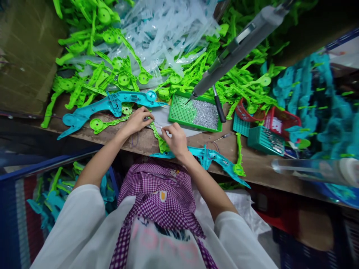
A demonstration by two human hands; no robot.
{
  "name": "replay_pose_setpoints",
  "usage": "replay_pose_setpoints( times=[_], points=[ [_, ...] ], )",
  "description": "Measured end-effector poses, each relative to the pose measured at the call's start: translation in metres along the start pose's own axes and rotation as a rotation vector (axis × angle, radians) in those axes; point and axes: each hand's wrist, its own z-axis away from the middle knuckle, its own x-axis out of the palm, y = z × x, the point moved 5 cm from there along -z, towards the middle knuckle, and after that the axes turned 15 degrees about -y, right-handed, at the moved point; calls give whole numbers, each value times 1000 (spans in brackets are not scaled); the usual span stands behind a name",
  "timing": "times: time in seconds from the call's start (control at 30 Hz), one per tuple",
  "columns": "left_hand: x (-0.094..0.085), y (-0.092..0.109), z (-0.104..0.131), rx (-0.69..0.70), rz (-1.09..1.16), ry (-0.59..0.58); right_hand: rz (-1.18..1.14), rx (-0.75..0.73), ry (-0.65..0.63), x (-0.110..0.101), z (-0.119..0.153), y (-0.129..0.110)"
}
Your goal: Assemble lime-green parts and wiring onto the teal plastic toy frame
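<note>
My left hand (139, 119) is closed, its fingers curled beside a green plastic arm piece (157, 137) on the bench. My right hand (176, 137) pinches with thumb and forefinger just right of that piece. A thin cord (157, 124) appears to run between the fingertips of both hands; its ends are hidden. Behind my left hand lies a blue plastic bow-shaped body (116, 102). A second blue body (206, 157) lies along the bench's front edge, partly under my right forearm. Left of my left hand rests another green piece (97, 125) with a round disc.
A green tray (170, 116) of small silvery parts stands behind my right hand. Above it hangs a grey power screwdriver (232, 48). Green and clear plastic parts (165, 33) are heaped at the back. Red and teal baskets (263, 140) and a clear bottle (314, 170) stand right.
</note>
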Motion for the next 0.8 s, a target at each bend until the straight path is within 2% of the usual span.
replay_pose_setpoints(
  times=[0.13, 0.2, 0.3, 0.37, 0.47, 0.57, 0.8],
  points=[
    [1, -1, 0, -14, 4, 14, 231, -177, -205, 11, 2, -8],
    [1, -2, 0, -18, 9, 15, 207, -236, -254, 12, 3, -5],
    [2, -2, 0, -22, 11, 6, 28, -280, -240, 7, 3, 1],
    [2, -2, 0, -21, 13, 8, -97, -280, -250, 3, -1, 3],
    [1, -1, 0, -25, 25, 19, -164, -247, -362, 1, -11, 2],
    [0, -1, 0, -30, 29, 20, -80, -203, -469, 1, -21, 0],
    [1, -2, 0, -30, 33, 27, 148, -164, -597, -3, -31, -4]
  ],
)
